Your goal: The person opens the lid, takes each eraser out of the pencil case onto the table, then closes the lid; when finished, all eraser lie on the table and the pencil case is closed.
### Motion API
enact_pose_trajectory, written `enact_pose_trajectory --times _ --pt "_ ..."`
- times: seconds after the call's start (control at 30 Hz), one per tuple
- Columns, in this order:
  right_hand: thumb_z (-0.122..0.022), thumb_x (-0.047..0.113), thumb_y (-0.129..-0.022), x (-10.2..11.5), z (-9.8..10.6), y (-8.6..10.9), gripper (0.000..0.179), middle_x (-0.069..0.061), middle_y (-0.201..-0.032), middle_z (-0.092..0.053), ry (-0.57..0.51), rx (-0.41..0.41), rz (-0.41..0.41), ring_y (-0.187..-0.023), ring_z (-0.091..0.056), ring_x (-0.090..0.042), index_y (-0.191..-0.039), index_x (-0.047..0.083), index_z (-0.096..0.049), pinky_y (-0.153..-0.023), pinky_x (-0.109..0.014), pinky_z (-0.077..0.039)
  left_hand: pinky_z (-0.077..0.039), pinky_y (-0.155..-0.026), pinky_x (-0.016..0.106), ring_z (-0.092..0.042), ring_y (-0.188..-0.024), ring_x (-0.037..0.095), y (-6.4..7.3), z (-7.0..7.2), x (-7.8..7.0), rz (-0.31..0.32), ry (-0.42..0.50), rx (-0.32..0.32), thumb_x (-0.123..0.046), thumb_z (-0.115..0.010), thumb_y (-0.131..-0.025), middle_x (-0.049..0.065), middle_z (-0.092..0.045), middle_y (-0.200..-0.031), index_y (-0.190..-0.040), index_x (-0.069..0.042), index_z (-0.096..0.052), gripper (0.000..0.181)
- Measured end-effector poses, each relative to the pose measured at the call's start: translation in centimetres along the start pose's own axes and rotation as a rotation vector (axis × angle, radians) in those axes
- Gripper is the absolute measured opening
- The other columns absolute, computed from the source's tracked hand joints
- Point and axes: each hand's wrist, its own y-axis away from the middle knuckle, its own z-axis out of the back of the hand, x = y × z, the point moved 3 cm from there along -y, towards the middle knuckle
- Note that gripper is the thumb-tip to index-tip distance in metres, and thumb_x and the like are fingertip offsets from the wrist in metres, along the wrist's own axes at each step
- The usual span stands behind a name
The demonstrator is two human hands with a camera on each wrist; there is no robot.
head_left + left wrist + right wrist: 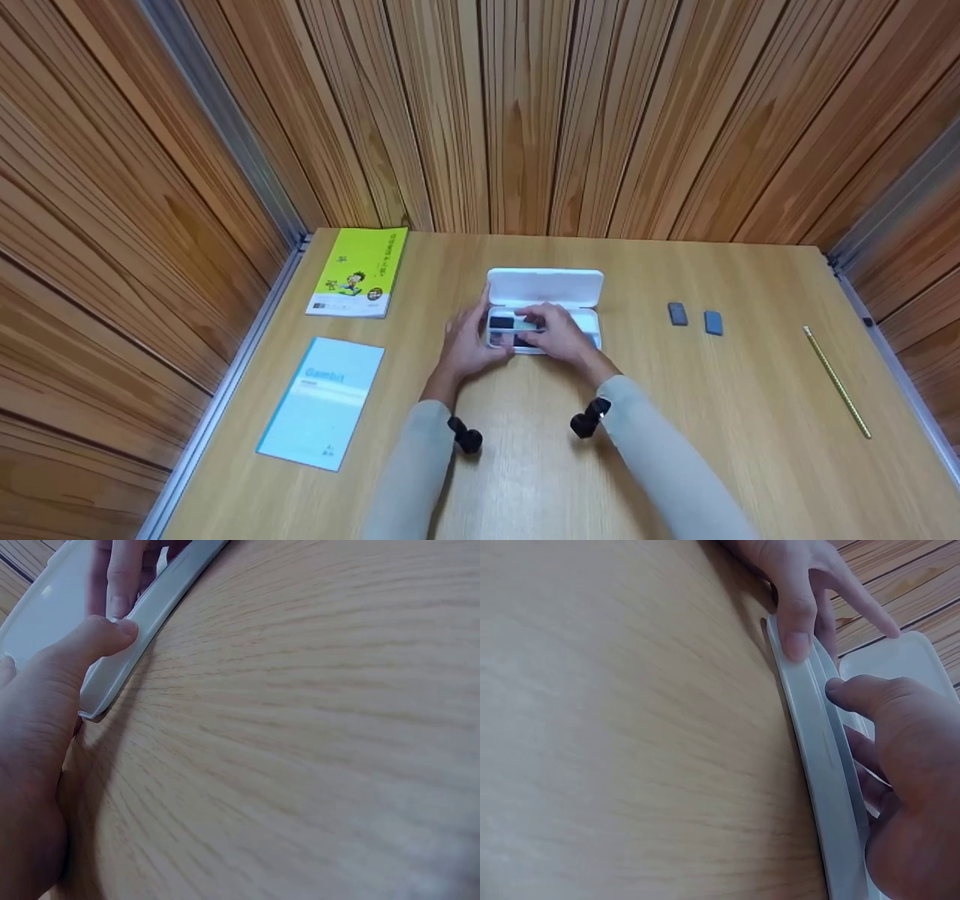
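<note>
Well, from where I stand, the white pencil case [591, 321] lies open on the table [517, 472], midway along and nearer the far edge, its lid [545, 286] tipped up towards that edge. The person's left hand [469, 346] is spread wide round the case's left end, thumb on the front rim, gripping it. The right hand [556, 334] has its fingers bent down into the case; whether they pinch anything I cannot tell, since that hand blocks much of the inside. A dark block [502, 322] shows in the case's left part. Over to the right sit a grey eraser [677, 313] and a blue eraser [713, 322], close but apart, and beyond them a gold pencil [836, 381] slants near the table's right edge. A green book [360, 274] fills the far left corner, with a pale blue booklet [321, 405] below it by the left edge, both well away from the hands.
</note>
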Motion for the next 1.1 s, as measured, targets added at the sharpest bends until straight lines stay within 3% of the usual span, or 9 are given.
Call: enact_pose_trajectory --times 0.23,0.4,0.67,0.83,1.1 --pt "-0.074 0.012 -0.107 0.12 -0.29 -0.06 0.045 -0.019 -0.139 -0.067 -0.012 -0.015 -0.009 -0.126 -0.062 -0.033 -0.152 0.014 -0.071 -0.117 -0.054 -0.052 -0.022 -0.138 0.064 -0.047 -0.162 0.032 0.10 -0.09 -0.02 0.004 -0.005 0.005 -0.049 -0.092 -0.087 0.003 -0.053 -0.176 -0.181 -0.043 -0.013 0.123" --pt "-0.075 0.007 -0.106 0.13 -0.42 -0.03 0.042 -0.020 -0.136 -0.066 -0.025 -0.042 0.001 -0.122 -0.064 -0.034 -0.148 0.013 -0.075 -0.112 -0.054 -0.053 -0.023 -0.135 0.067 -0.050 -0.159 0.036 0.06 0.00 0.07 -0.042 0.002 -0.001 -0.044 -0.093 -0.087 0.009 -0.053 -0.176 -0.182 -0.036 -0.015 0.124" --pt "-0.070 0.003 -0.107 0.08 -0.51 0.03 0.040 -0.022 -0.143 -0.068 -0.037 -0.070 0.002 -0.133 -0.066 -0.040 -0.145 0.012 -0.076 -0.119 -0.059 -0.053 -0.023 -0.136 0.065 -0.048 -0.162 0.034 0.00 -0.01 0.08 -0.036 0.002 0.001 -0.047 -0.092 -0.088 0.005 -0.050 -0.179 -0.182 -0.038 -0.013 0.124" --pt "-0.069 0.000 -0.106 0.02 -0.38 -0.21 0.038 -0.022 -0.133 -0.074 0.005 -0.098 0.054 -0.121 -0.069 -0.035 -0.141 0.007 -0.077 -0.111 -0.053 -0.055 -0.024 -0.135 0.064 -0.046 -0.164 0.034 0.01 0.05 0.04 -0.028 0.011 -0.001 -0.047 -0.092 -0.088 0.004 -0.048 -0.181 -0.182 -0.040 -0.014 0.122" --pt "-0.065 -0.001 -0.108 0.26 -0.26 0.02 0.045 -0.018 -0.128 -0.070 0.000 -0.090 0.029 -0.115 -0.065 -0.030 -0.149 0.014 -0.073 -0.101 -0.043 -0.053 -0.030 -0.129 0.061 -0.049 -0.161 0.033 -0.10 0.13 0.05 -0.034 -0.004 0.000 -0.047 -0.093 -0.086 0.004 -0.050 -0.179 -0.182 -0.038 -0.013 0.125"
